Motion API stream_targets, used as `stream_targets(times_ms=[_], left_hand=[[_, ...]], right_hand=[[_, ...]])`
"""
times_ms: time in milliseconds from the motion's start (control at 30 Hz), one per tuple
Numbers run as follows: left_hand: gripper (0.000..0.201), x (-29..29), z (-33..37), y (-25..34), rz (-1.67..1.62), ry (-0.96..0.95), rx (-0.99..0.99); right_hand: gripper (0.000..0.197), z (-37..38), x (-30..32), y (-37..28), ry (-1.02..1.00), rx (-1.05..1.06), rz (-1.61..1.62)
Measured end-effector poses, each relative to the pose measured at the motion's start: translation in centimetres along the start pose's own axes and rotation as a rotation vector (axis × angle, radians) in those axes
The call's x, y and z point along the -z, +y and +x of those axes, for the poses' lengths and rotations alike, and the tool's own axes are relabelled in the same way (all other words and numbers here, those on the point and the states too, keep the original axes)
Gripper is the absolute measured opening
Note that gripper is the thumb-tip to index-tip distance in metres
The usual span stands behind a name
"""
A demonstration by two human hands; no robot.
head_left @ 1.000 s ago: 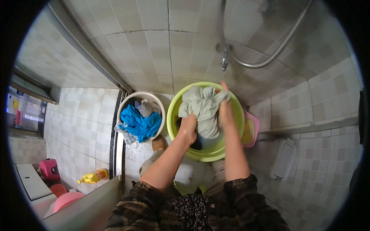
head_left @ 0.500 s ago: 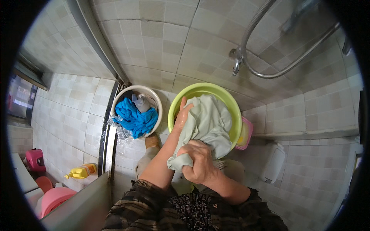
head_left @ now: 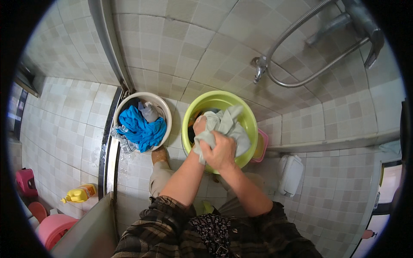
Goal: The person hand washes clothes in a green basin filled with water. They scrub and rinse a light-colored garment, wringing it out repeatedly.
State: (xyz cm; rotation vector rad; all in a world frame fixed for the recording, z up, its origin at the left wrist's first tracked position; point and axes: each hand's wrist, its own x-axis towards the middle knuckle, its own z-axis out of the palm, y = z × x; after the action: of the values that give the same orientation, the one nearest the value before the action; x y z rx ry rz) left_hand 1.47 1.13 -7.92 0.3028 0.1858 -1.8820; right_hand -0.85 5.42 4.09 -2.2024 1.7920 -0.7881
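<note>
A pale green cloth point(head_left: 234, 129) is bunched over a lime-green basin point(head_left: 198, 103). My right hand point(head_left: 221, 151) is closed around a fold of it, knuckles up, above the basin's near side. Beside it, my left hand point(head_left: 199, 124) is curled against the cloth over the basin's left part. The cloth drapes across that hand and its wrist, hiding most of the fingers. Darker items show in the basin behind the left hand, too covered to make out.
Left of the basin, a whitish tub point(head_left: 168, 122) holds blue point(head_left: 142, 127) and grey clothes. A pink container point(head_left: 263, 148) sits at the basin's right. A yellow bottle point(head_left: 81, 193) lies at left, beyond the door track. A shower hose point(head_left: 297, 84) hangs on the tiled wall.
The cloth has been gathered up and bunched smaller, exposing more of the basin's inside. My right hand has moved up over the basin, closer to my left, whose fingers are now mostly covered.
</note>
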Motion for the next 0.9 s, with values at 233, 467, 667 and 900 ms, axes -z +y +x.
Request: stream_targets(times_ms=[233, 467, 667, 900], left_hand=[[0.031, -7.4, -3.1, -0.5, 0.431, 0.11, 0.278], [0.066, -8.0, -2.4, 2.5, 0.633, 0.38, 0.153], [0.066, -5.5, -1.5, 2.5, -0.222, -0.318, 0.416], [0.028, 1.8, 1.5, -1.2, 0.006, -0.214, 0.034]], right_hand=[[0.052, 7.8, 0.9, 14.8, 0.311, -0.368, -0.386], [0.052, 10.0, 6.3, 12.4, 0.362, -0.856, 1.496], [0.05, 2.0, 4.3, 2.6, -0.075, -0.413, 1.017], [0.035, 1.6, -0.6, 3.8, 0.162, 0.034, -0.004]])
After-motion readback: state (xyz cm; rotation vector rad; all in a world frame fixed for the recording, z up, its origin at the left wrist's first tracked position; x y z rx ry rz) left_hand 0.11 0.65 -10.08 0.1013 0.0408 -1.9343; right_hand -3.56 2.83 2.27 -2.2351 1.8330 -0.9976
